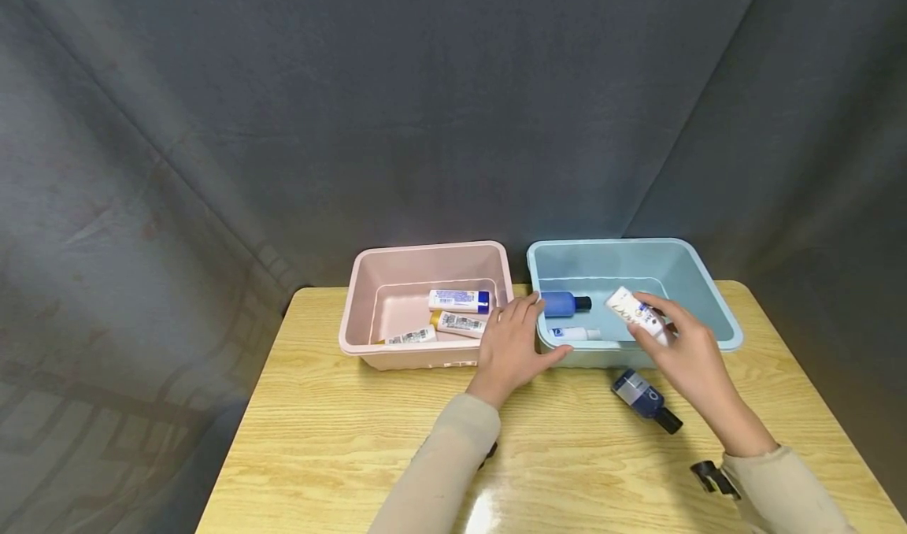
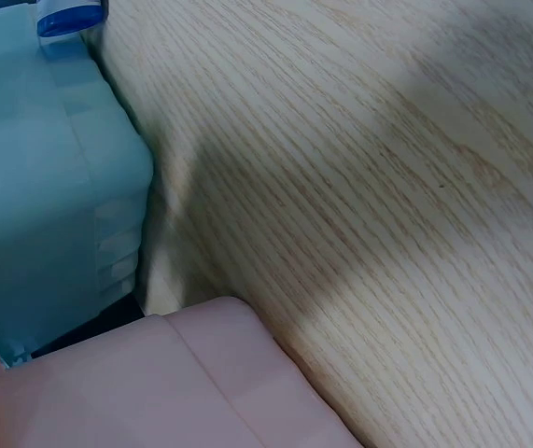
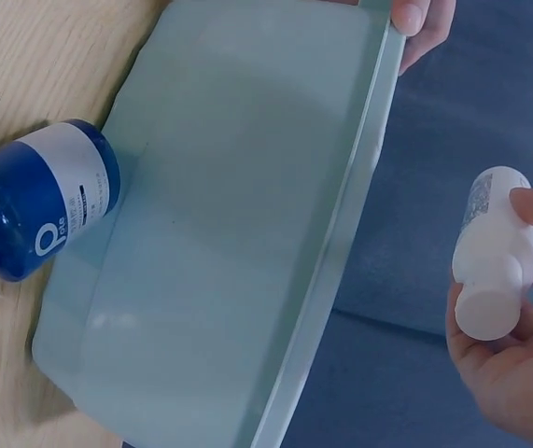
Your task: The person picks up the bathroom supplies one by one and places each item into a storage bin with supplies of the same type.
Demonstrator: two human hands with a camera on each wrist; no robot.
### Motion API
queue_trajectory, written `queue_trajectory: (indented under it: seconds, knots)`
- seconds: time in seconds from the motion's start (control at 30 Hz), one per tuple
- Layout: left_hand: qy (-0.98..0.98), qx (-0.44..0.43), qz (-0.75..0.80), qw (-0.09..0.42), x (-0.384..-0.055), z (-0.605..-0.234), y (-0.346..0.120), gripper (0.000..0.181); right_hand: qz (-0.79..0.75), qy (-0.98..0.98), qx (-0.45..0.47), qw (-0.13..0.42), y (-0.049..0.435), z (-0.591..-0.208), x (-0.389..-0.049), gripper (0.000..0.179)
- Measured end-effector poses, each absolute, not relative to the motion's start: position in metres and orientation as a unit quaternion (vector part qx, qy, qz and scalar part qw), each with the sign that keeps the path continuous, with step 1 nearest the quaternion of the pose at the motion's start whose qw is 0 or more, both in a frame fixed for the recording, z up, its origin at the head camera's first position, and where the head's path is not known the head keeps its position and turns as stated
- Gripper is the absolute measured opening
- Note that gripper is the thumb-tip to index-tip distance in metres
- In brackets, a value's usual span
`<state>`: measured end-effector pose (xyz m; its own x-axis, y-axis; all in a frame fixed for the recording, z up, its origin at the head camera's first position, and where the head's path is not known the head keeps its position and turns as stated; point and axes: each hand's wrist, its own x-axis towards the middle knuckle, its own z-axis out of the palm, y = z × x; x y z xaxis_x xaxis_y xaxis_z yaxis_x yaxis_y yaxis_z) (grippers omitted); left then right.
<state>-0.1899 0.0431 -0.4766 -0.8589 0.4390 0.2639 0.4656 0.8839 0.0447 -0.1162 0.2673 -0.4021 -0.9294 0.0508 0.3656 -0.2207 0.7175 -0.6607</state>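
Note:
In the head view my right hand [image 1: 683, 353] holds a small white bottle [image 1: 633, 313] over the front of the blue bin [image 1: 605, 250]. Thumb and fingers pinch its sides, and its white cap points toward the camera in the right wrist view. My left hand [image 1: 513, 345] is at the front left corner of that bin, fingers extended over the rim and thumb spread along the front. Inside the blue bin lie a blue bottle [image 1: 560, 304] with a black cap and a small white tube [image 1: 575, 334]. A dark blue bottle [image 1: 638, 394] lies on the table before it.
Left of the blue bin stands a pink bin [image 1: 347, 313], holding a white tube with a blue cap [image 1: 457, 301] and two yellow-capped white tubes [image 1: 460, 324]. Both bins sit at the far side of the wooden table [image 1: 319, 439]. A grey curtain [image 1: 453, 124] hangs behind.

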Motion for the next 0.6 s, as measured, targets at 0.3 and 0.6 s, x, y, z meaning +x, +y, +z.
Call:
queue_trajectory:
  seconds: [0.3, 0.6]
  knots:
    - [-0.964, -0.232, -0.052, 0.116, -0.190, -0.476, 0.043, 0.090, 0.373, -0.907, 0.041, 0.190, 0.270, -0.406, -0.128, 0.044]
    - [-0.963, -0.234, -0.053, 0.126, -0.190, -0.477, 0.043, 0.090, 0.368, -0.904, 0.044, 0.211, 0.277, -0.414, -0.142, 0.046]
